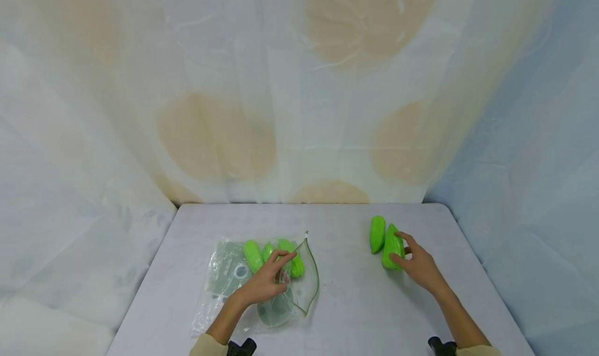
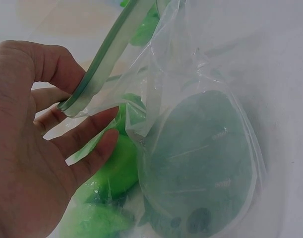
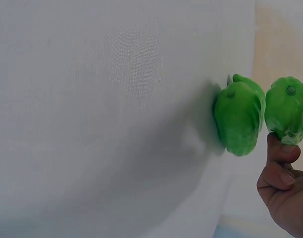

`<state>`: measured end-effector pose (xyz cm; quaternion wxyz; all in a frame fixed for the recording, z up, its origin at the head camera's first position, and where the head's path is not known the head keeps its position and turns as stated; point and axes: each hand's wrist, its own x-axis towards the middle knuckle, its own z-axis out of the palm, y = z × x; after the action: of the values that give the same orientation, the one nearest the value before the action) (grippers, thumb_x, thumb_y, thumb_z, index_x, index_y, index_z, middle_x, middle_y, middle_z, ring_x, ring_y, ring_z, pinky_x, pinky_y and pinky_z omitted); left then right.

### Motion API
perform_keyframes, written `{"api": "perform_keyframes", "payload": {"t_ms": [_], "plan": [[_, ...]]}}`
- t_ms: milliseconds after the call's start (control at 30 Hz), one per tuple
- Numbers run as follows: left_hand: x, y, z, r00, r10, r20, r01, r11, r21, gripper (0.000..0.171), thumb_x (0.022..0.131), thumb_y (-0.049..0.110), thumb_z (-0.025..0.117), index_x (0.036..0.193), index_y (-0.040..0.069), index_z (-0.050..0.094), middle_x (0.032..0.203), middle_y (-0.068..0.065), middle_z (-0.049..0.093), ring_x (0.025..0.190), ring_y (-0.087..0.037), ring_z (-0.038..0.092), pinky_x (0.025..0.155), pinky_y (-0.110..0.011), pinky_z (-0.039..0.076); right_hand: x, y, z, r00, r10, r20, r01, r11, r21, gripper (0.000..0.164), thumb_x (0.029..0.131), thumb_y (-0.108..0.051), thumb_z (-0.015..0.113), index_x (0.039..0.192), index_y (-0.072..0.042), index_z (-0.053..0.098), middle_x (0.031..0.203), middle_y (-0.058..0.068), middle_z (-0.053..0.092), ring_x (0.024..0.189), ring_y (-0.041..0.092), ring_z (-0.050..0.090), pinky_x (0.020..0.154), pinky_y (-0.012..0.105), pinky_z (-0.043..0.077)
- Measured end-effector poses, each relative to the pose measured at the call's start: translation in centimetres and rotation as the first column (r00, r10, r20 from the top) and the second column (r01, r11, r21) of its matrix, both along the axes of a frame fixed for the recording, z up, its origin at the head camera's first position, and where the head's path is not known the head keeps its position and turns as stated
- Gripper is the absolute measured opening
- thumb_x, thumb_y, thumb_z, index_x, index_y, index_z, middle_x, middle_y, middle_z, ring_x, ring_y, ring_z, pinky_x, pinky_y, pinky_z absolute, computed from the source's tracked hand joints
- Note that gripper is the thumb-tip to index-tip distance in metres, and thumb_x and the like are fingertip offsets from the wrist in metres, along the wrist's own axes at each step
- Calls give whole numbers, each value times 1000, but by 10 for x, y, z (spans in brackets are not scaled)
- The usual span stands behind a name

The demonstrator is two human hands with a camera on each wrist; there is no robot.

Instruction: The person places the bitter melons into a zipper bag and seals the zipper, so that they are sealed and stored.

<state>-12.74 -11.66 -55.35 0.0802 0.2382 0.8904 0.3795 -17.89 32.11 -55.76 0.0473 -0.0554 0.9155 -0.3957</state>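
Observation:
My left hand pinches the green zip rim of a clear zip bag between thumb and forefinger, its other fingers spread by the opening. The bag lies on the left of the table, its mouth held apart and facing right. Several bright green, elongated fruit-shaped pieces show inside it. On the right, my right hand grips a green ribbed fruit-shaped piece between thumb and fingers. A similar green piece stands on the table just beyond it; both appear in the right wrist view, the held one at the right edge.
The bag carries a dull green rounded panel with printed lines. Under everything is a white-covered table. Hanging sheets with orange circles close off the back, and more sheets rise at both sides.

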Motion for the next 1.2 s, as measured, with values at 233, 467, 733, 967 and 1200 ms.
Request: {"api": "perform_keyframes", "payload": {"t_ms": [233, 467, 733, 967, 1200], "plan": [[-1, 0, -2, 1000, 4, -18, -4, 1000, -13, 84, 79, 3, 63, 157, 13, 35, 146, -3, 35, 78, -7, 47, 71, -25, 45, -3, -20, -1, 999, 33, 4, -33, 999, -21, 70, 94, -40, 68, 153, -17, 37, 116, 22, 60, 97, 29, 58, 68, 33, 47], [-1, 1, 0, 1000, 4, -25, -5, 1000, -21, 84, 78, 4, 63, 157, 12, 36, 146, -3, 35, 79, -7, 46, 71, -25, 44, -5, -42, -4, 997, 70, 41, -67, 996, -67, 70, 93, -41, 70, 152, -25, 37, 124, 20, 57, 110, 33, 55, 74, 37, 49], [-1, 1, -1, 1000, -4, -30, 3, 1000, -22, 83, 78, 3, 63, 157, 10, 36, 146, -4, 35, 76, -6, 45, 69, -25, 44, 1, -76, -5, 986, 153, 62, -143, 980, -139, 68, 89, -36, 75, 148, -30, 40, 113, 15, 58, 84, 21, 55, 65, 34, 47], [-2, 1, 0, 999, -3, -33, 3, 1000, -25, 83, 78, 4, 63, 157, 11, 35, 146, -4, 35, 76, -6, 44, 69, -25, 44, 8, -101, -2, 942, 325, 81, -304, 931, -201, 63, 89, -36, 75, 143, -27, 42, 111, 13, 61, 73, 18, 57, 63, 33, 48], [-1, 1, 0, 1000, 3, -29, -3, 1000, -28, 83, 78, 4, 63, 157, 11, 36, 146, -3, 35, 77, -7, 44, 68, -26, 43, 13, -121, 3, 867, 488, 95, -460, 860, -223, 55, 92, -39, 70, 141, -30, 46, 116, 12, 62, 77, 17, 63, 67, 34, 50]]}}
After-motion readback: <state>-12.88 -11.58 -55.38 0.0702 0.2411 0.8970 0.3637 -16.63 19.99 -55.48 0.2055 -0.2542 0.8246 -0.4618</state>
